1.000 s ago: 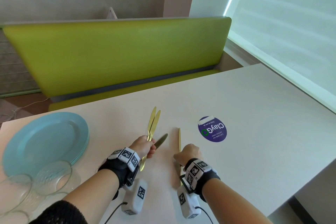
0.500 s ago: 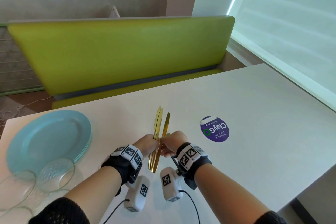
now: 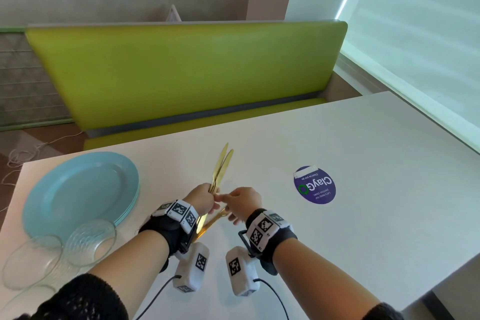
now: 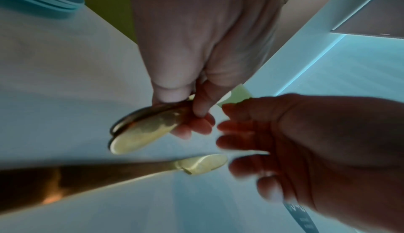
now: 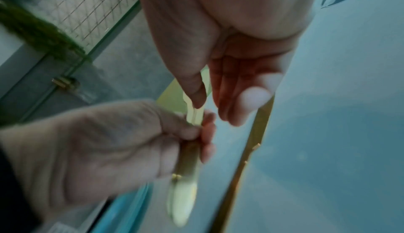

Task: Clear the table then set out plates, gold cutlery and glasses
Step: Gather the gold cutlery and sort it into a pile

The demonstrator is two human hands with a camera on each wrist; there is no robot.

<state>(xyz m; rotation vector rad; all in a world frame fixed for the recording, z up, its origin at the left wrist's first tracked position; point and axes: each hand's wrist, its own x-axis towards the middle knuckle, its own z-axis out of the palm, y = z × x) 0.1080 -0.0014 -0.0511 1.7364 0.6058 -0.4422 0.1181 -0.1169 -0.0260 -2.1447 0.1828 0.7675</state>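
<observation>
My left hand point(image 3: 204, 196) grips a bundle of gold cutlery point(image 3: 222, 163) by the middle, with its tips pointing up and away over the white table point(image 3: 363, 163). The left wrist view shows the bundle's rounded handle ends point(image 4: 142, 133) sticking out below the left hand point(image 4: 186, 112). My right hand point(image 3: 235, 202) is right beside it with its fingers straight and holding nothing, the thumb point(image 5: 196, 96) close to the bundle point(image 5: 188, 159). One more gold piece point(image 3: 214, 219) slants just below both hands; neither hand holds it point(image 4: 131, 169) point(image 5: 251, 143).
A stack of light blue plates point(image 3: 78, 195) sits at the table's left, with clear glasses point(image 3: 89, 241) point(image 3: 31, 262) in front of it. A purple round sticker point(image 3: 314, 185) is on the table to the right. A green bench point(image 3: 181, 73) runs behind the table.
My right hand lifted a gold piece off the table and carried it left to the bundle. Its fingers have since straightened, and a gold piece now slants loose under the hands.
</observation>
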